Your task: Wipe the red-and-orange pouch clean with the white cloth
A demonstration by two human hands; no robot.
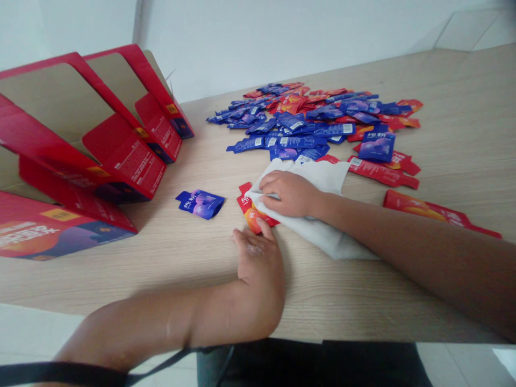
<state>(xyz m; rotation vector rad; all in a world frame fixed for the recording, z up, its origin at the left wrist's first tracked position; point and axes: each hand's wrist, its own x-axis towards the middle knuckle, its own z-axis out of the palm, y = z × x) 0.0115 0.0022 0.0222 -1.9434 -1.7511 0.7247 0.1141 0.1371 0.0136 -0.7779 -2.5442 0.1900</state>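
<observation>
My right hand (287, 193) presses a white cloth (322, 177) down onto a red sachet (250, 210) lying on the wooden table (193, 263); its fingers are curled over the cloth. Just below it, my left hand (258, 258) rests on the table with its fingertips pinning the near edge of the same red sachet. A single blue sachet (200, 203) lies apart to the left of both hands.
A big pile of blue and red sachets (318, 121) spreads across the table behind the cloth. Several red cardboard display boxes (80, 156) stand open at the left. One long red sachet (435, 212) lies by my right forearm.
</observation>
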